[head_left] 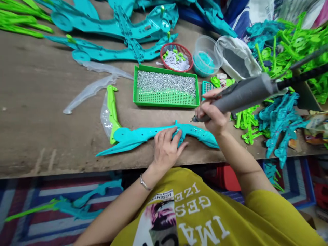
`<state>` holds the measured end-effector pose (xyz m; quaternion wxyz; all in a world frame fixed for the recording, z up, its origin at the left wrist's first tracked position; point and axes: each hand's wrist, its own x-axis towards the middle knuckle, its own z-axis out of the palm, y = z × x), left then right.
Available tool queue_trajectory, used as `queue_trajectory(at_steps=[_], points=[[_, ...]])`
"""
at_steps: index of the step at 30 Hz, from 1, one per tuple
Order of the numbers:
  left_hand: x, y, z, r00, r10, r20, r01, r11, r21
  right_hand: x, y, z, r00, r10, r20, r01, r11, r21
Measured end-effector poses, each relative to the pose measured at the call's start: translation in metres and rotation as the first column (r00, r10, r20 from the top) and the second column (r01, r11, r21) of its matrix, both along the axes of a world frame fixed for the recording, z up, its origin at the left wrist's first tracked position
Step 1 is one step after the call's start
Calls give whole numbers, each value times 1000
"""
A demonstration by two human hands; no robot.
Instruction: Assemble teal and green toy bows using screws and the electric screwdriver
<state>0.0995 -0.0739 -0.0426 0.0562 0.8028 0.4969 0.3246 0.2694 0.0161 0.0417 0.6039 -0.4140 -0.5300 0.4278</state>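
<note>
The tray [166, 101] is green; the shirt [205, 212], mustard.

Your table [30, 102] is brown, with pale marks near its front edge. Close to you, a long blue-green piece [135, 134] lies on it, and its left part meets a bright green piece [112, 106]. Past that sits a green tray [166, 105] with lots of tiny silver bits [166, 82]. Behind the tray are a red basket [176, 70] and a clear tub [202, 44]. On your right, you have messy green parts [247, 123] and blue-green parts [283, 116].
</note>
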Motion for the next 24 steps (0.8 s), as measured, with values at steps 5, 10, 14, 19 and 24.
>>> queue_trajectory(at_steps=[5, 10, 14, 19, 24], points=[[1, 1, -8, 1000, 2, 17, -3, 1000, 5, 5, -34, -11, 1000, 25, -7, -25, 993, -113], [2, 0, -12, 999, 13, 43, -13, 1000, -2, 7, -33, -25, 998, 26, 52, -19, 991, -135], [3, 1, -14, 999, 28, 39, -30, 998, 49, 13, -26, -33, 966, 210, 153, -180, 965, -192], [4, 1, -12, 997, 47, 59, -50, 997, 53, 18, -9, -27, 862, 490, 130, -470, 869, -156], [4, 1, -10, 998, 44, 50, -46, 998, 46, 13, 31, -18, 952, 302, 48, -303, 953, 22]])
